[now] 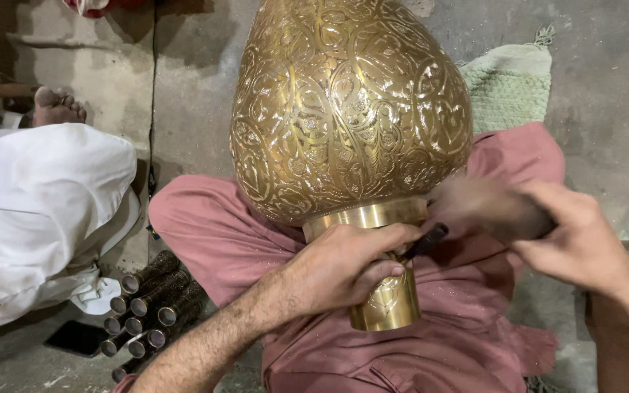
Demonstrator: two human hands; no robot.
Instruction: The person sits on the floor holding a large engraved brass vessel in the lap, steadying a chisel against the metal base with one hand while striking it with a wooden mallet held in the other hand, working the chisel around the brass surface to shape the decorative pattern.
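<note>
The left hand (343,269) clenches the neck of the brass vase (351,109), propped on the lap to steady it, while the right hand (573,240) grips a blurred tool (489,207) beside the collar.

Engraved brass vase (347,109) tilted across lap, neck nearest; blurred, possibly wooden mallet (485,207) alongside.

Soft, even indoor light, mostly sharp.
Glare streaks the engraved brass vessel (351,109); the right hand (569,233) and its tool smear with motion blur.
</note>
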